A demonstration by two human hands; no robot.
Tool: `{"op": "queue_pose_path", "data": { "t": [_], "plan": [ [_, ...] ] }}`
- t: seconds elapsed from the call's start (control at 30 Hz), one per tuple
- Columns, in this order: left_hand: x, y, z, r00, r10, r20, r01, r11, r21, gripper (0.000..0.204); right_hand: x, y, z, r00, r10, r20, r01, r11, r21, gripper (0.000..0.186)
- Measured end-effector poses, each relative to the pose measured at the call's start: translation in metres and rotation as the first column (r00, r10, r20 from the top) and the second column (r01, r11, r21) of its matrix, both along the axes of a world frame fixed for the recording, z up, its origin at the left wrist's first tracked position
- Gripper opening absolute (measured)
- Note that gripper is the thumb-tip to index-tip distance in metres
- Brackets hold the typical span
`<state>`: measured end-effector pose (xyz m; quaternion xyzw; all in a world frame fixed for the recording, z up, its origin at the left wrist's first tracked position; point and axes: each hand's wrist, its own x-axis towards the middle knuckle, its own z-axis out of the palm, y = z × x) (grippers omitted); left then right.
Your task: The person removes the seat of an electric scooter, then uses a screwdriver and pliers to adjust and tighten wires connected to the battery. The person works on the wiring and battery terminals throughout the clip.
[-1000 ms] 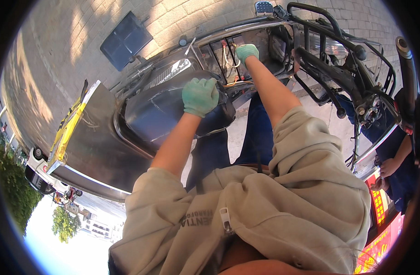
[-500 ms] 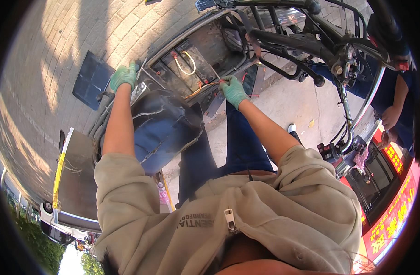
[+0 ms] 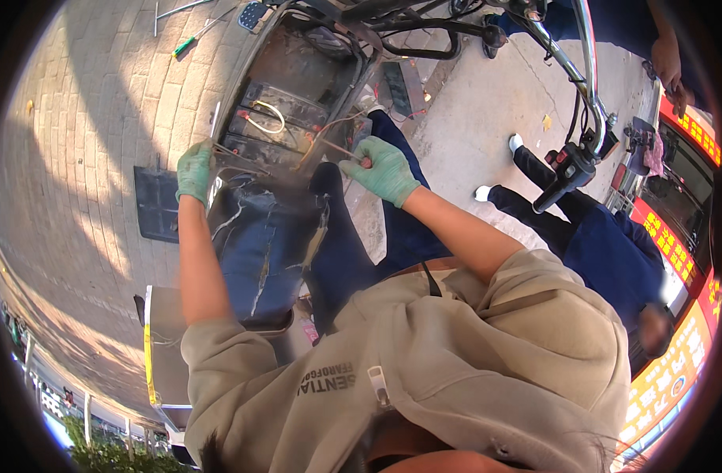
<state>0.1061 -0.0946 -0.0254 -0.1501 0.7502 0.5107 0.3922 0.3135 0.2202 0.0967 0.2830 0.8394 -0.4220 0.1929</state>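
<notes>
My left hand [image 3: 194,171], in a green glove, is closed at the left rim of an electric scooter's open battery compartment [image 3: 317,67]. What its fingers grip is hidden. My right hand [image 3: 384,171], also gloved, is closed on a thin-shafted screwdriver [image 3: 365,162] with a reddish handle. The shaft points left toward the dark batteries [image 3: 286,110]. A pale yellow cable [image 3: 279,118] loops across the battery tops, and orange-red wires [image 3: 329,126] run by the right edge. Below my hands lies the black seat [image 3: 258,244], its cover cracked.
A dark flat panel [image 3: 156,203] lies on the paving at left. A green-handled screwdriver [image 3: 185,46] lies farther off. The handlebar [image 3: 570,177] juts in at right. One person [image 3: 605,244] in dark clothes is at right, and another person's hands [image 3: 668,67] show at upper right.
My view has shifted, bringing the green-handled screwdriver into sight. My right hand has drawn back from the compartment's edge, still gripping its screwdriver. My left hand stays by the left rim.
</notes>
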Motion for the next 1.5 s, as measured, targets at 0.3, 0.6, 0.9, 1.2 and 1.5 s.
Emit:
{"op": "queue_pose_path", "data": {
  "t": [0.3, 0.6, 0.9, 1.2, 1.5],
  "plan": [
    [0.09, 0.176, 0.173, 0.825, -0.554, -0.109, 0.56, 0.828, 0.031, 0.037, -0.066, 0.028, 0.092, 0.726, 0.639, -0.256, -0.606, 0.769, 0.201, 0.041],
    [0.106, 0.206, 0.139, 0.969, -0.248, -0.023, 0.242, 0.914, 0.327, 0.025, -0.099, 0.063, 0.075, 0.691, 0.718, 0.086, -0.717, 0.664, 0.214, 0.024],
    [0.087, 0.196, -0.043, 0.272, 0.913, 0.304, -0.94, 0.319, -0.119, 0.038, -0.114, 0.096, 0.052, 0.895, 0.337, 0.293, -0.346, 0.938, -0.02, 0.025],
    [0.052, 0.2, -0.205, 0.019, 0.825, 0.565, -0.964, 0.166, -0.21, 0.064, -0.145, 0.06, -0.016, 0.916, 0.274, 0.294, -0.211, 0.95, -0.23, 0.026],
    [0.089, 0.206, -0.328, 0.009, 0.747, 0.665, -0.992, 0.09, -0.088, 0.064, -0.158, 0.02, -0.045, 0.901, 0.344, 0.263, -0.278, 0.925, -0.26, 0.029]
  ]
}}
